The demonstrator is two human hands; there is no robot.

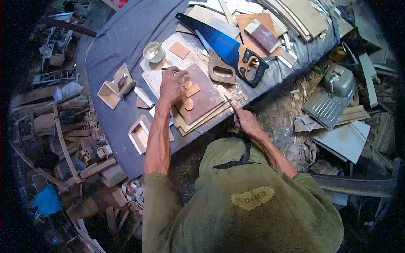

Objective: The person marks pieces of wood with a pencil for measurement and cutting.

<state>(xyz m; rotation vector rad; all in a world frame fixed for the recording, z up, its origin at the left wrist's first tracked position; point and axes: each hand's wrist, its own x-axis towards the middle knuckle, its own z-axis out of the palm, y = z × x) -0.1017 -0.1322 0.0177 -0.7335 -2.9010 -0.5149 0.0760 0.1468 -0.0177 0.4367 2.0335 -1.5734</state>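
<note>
My left hand (172, 84) is over the far left part of a brown board (202, 90), fingers curled. A short dark pen-like stick (164, 68) pokes out on the left side of its fingers. Close by on the board lie two small round wooden discs (189, 104) and a small rectangular wood piece (192, 90). My right hand (249, 121) is at the table's near edge, closed around a slim tool (232, 106) with a reddish part and a thin tip pointing at the board's corner. Most of its handle is hidden in the fist.
A blue-bladed handsaw (219, 41) and a wooden-handled saw (222, 72) lie beyond the board. A tub of pale paste (154, 52) stands at the far left of it. Small wooden boxes (117, 86) sit on the cloth-covered table (122, 42). Wood scraps (291, 17) are heaped at the back right.
</note>
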